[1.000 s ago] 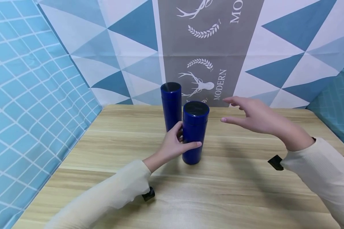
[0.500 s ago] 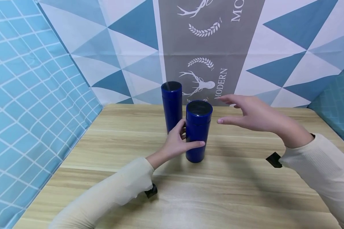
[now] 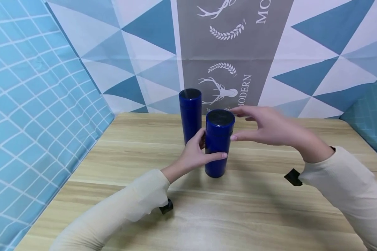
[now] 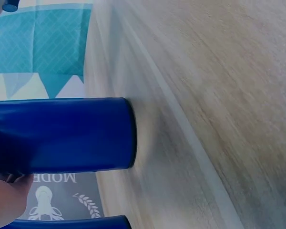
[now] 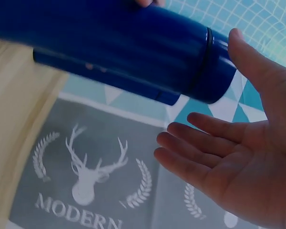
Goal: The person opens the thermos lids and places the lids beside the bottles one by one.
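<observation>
My left hand (image 3: 194, 155) grips the body of a tall, dark blue thermos (image 3: 218, 146) from its left side, thumb across the front. The thermos is upright, its dark glossy top facing up; I cannot tell whether its base touches the table. My right hand (image 3: 264, 125) is at the right of the thermos's upper part, fingers spread and holding nothing. In the right wrist view its thumb (image 5: 250, 57) overlaps the edge of the lid (image 5: 214, 71); contact is unclear. A second blue thermos (image 3: 190, 111) stands behind and to the left, partly hidden.
Both thermoses are over a wood-grain table (image 3: 138, 153). A patterned backdrop (image 3: 150, 55) with triangles and deer prints rises behind its far edge. Light blue gridded cloth (image 3: 34, 115) hangs at the left, teal cloth (image 3: 369, 115) at the right.
My right hand has moved left to the gripped thermos's upper part. The left hand and that thermos have shifted slightly right. The view has moved a little too.
</observation>
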A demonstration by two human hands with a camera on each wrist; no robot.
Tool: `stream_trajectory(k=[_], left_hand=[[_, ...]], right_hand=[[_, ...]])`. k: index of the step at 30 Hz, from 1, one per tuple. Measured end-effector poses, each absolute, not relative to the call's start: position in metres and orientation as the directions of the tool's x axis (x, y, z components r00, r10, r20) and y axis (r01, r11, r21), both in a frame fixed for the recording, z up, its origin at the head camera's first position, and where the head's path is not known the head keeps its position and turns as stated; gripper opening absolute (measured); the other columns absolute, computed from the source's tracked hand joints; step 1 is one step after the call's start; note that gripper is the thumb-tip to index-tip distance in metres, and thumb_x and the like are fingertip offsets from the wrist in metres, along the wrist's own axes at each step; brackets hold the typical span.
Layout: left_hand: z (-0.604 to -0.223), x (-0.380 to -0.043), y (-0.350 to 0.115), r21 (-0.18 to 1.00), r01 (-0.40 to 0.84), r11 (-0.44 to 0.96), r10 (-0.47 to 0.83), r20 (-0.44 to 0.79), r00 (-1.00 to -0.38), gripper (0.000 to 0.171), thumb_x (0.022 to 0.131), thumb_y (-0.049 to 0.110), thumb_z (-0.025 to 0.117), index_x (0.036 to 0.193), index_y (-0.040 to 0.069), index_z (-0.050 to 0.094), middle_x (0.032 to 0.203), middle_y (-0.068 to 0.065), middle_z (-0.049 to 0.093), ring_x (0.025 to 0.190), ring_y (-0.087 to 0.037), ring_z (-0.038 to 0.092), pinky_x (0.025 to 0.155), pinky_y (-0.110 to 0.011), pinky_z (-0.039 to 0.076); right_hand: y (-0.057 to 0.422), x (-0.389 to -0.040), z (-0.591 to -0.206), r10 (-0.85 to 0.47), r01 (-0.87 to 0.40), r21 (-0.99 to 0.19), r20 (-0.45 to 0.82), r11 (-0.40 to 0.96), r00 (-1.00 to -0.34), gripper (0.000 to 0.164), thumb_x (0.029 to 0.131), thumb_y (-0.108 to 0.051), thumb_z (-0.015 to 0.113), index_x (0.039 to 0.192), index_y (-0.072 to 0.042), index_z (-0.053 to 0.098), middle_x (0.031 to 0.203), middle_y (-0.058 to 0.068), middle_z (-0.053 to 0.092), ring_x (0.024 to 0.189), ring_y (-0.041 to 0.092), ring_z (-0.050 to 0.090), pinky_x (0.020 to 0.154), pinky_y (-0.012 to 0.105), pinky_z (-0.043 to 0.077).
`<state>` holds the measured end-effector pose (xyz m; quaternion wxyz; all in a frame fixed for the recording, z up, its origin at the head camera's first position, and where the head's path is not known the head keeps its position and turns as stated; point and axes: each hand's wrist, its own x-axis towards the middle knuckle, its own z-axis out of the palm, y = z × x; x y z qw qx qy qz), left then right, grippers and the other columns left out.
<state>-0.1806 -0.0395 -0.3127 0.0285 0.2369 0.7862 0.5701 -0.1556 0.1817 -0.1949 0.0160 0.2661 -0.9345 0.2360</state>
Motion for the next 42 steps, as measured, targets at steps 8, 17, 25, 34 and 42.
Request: stream_trajectory(k=[8,17,25,34,42], left_hand=[[-0.319,-0.181,-0.035,0.910,0.365,0.198,0.418,0.259,-0.871,0.067,0.074,0.018,0.083,0.130,0.021,0.046,0.127,0.000,0.061,0.112,-0.015,0.064,0.100,-0.034,0.051],[-0.321,-0.184,-0.024,0.916,0.360,0.175,0.426,0.259,-0.867,0.064,0.071,0.018,0.085,0.125,0.019,0.050,0.121,0.000,0.063,0.108,-0.013,0.065,0.097,-0.030,0.052],[-0.320,-0.183,-0.021,0.904,0.392,0.169,0.421,0.293,-0.858,0.064,0.070,0.017,0.086,0.123,0.017,0.051,0.119,0.000,0.063,0.107,-0.012,0.065,0.098,-0.029,0.052],[-0.315,-0.178,-0.026,0.879,0.412,0.238,0.385,0.304,-0.871,0.066,0.069,0.023,0.087,0.125,0.020,0.053,0.118,0.004,0.066,0.106,-0.011,0.064,0.093,-0.028,0.053],[-0.315,-0.184,-0.027,0.863,0.444,0.241,0.405,0.327,-0.854,0.059,0.069,0.020,0.086,0.121,0.016,0.058,0.113,-0.001,0.070,0.100,-0.012,0.067,0.087,-0.025,0.055]], right_hand=[[0.171,-0.161,-0.205,-0.498,-0.521,-0.571,0.214,0.634,-0.841,0.069,0.079,-0.027,0.079,0.137,-0.006,0.049,0.134,0.013,0.058,0.122,0.034,0.058,0.105,0.051,0.046],[0.166,-0.161,-0.210,-0.426,-0.395,-0.733,0.158,0.553,-0.891,0.071,0.080,-0.020,0.079,0.140,-0.006,0.044,0.129,0.015,0.058,0.119,0.030,0.060,0.104,0.044,0.047],[0.161,-0.166,-0.223,-0.359,-0.334,-0.785,0.153,0.521,-0.921,0.074,0.076,-0.022,0.082,0.140,-0.014,0.045,0.126,0.013,0.060,0.109,0.024,0.063,0.086,0.022,0.054],[0.152,-0.171,-0.234,-0.351,-0.317,-0.888,0.196,0.332,-0.916,0.062,0.078,-0.014,0.080,0.134,-0.011,0.052,0.124,0.016,0.061,0.101,0.015,0.065,0.084,0.019,0.054],[0.147,-0.174,-0.244,-0.297,-0.385,-0.871,0.297,0.305,-0.907,0.058,0.076,-0.010,0.080,0.129,-0.008,0.055,0.122,0.016,0.064,0.099,0.011,0.067,0.083,0.019,0.055]])
